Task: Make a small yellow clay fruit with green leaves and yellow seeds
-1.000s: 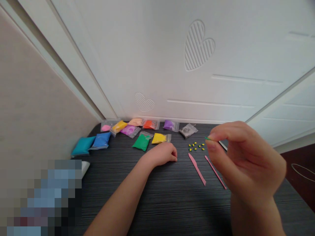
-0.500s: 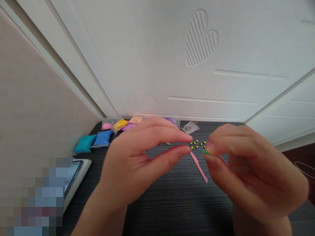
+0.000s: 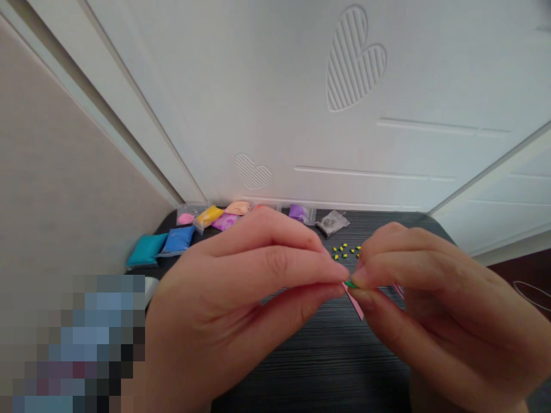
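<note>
My left hand (image 3: pixel 245 298) and my right hand (image 3: pixel 434 310) are raised close to the camera, fingertips meeting. Between them a tiny green clay piece (image 3: pixel 350 284) is pinched, thumb and forefinger of each hand closed on it. Behind the fingertips, on the dark table (image 3: pixel 310 355), lie several small yellow-and-green clay bits (image 3: pixel 345 250). A pink plastic tool (image 3: pixel 355 304) shows just below the pinch; a second pink tool (image 3: pixel 398 289) peeks out behind my right fingers.
Small bags of coloured clay line the table's back edge: teal (image 3: pixel 146 250), blue (image 3: pixel 177 240), yellow (image 3: pixel 209 216), purple (image 3: pixel 298 213), grey (image 3: pixel 332 222) and others. A white wall with heart reliefs (image 3: pixel 355 60) stands right behind. A white device (image 3: pixel 148 285) lies at left.
My left hand rose from the table and came to meet my right hand. Both hands moved closer to the camera, and the left fingertips closed on the green piece.
</note>
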Available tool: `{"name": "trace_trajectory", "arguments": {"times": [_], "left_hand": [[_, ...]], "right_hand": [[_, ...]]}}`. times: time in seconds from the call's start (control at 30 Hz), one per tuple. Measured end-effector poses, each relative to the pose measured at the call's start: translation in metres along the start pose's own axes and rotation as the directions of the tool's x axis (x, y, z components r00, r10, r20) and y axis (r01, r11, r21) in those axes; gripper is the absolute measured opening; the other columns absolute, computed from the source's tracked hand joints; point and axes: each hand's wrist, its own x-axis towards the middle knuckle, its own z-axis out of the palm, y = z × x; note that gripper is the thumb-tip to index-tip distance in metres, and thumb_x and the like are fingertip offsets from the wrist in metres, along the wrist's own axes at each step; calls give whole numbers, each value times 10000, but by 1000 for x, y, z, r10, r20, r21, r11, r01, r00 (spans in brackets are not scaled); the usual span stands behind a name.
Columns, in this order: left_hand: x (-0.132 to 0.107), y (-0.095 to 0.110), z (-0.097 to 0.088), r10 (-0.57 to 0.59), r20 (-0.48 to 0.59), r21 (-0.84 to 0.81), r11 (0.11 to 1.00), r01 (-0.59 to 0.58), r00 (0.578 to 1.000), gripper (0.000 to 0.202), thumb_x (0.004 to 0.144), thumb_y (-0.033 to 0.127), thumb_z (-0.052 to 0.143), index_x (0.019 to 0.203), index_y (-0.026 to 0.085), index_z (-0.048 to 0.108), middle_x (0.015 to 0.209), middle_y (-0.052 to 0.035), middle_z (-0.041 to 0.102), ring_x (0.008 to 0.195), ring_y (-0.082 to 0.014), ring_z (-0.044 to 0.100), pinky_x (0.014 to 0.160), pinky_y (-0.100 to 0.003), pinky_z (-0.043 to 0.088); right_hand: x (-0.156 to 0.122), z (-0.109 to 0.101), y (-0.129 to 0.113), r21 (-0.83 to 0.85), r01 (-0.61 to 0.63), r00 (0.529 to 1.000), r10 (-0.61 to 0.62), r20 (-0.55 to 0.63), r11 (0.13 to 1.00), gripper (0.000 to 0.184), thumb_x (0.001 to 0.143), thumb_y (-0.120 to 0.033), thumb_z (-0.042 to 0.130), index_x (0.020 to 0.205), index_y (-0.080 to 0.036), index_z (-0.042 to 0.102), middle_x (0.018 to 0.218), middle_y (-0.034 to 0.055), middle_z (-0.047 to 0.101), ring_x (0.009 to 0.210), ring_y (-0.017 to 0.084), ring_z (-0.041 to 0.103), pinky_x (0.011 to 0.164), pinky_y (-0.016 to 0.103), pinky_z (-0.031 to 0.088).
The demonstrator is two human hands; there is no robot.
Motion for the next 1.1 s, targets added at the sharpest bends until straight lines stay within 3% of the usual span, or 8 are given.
{"name": "trace_trajectory", "arguments": {"times": [0.3,0.43,0.63,1.1], "left_hand": [[2,3,3,-51,9,-2,999,51,999,170,699,144,655,807,276,658,840,38,637,807,-120,596,761,-228,496],[1,4,5,-140,-21,-49,989,139,990,199,691,109,650,794,279,635,841,45,630,812,-129,589,836,-277,476],[-2,3,13,-264,-53,-162,954,253,963,126,738,127,605,778,247,614,805,32,627,825,-140,583,893,-325,444],[-3,2,18,-264,-49,-194,949,250,963,105,758,150,596,796,247,608,771,35,619,788,-121,568,814,-280,473]], "right_hand": [[1,-2,-1,49,-18,1000,18,7,999,201,703,-151,671,867,-233,589,790,-2,631,764,160,595,638,312,507],[0,-2,1,81,-46,998,48,-28,996,232,715,-196,666,929,-237,586,827,30,642,784,196,596,650,353,502],[-1,2,5,26,-28,998,30,-62,999,249,734,-124,618,948,-237,556,867,10,637,798,163,582,655,314,483],[0,6,4,29,-53,997,54,-61,998,214,718,-73,600,869,-223,578,795,5,624,756,149,586,632,301,509]]}}
